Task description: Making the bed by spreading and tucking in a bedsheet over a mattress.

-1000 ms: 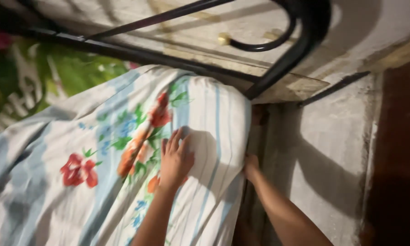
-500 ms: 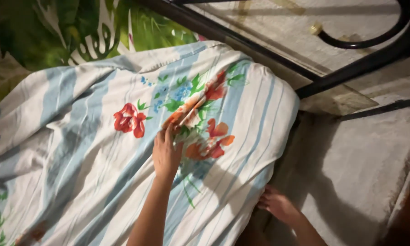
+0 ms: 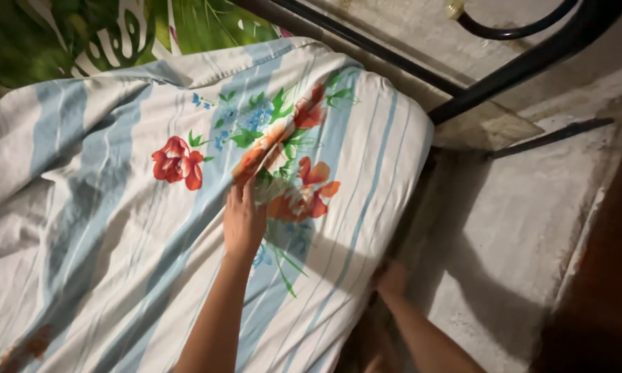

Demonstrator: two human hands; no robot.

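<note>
A white bedsheet with pale blue stripes and red and orange flowers covers the corner of a mattress. My left hand lies flat on the sheet, fingers together, pressing on the flower print near the corner. My right hand is down at the mattress's side edge, fingers curled at the sheet's hanging hem; its fingertips are hidden, so its grip is unclear.
A black metal bed frame with a curved bar runs along the top right, against a rough concrete wall. A green leaf-patterned cloth lies at the top left beyond the sheet. A narrow dark gap separates mattress and wall.
The view has drifted slightly. My left hand slid a little down the flower print. My right hand moved up closer to the mattress edge, under the sheet's hem.
</note>
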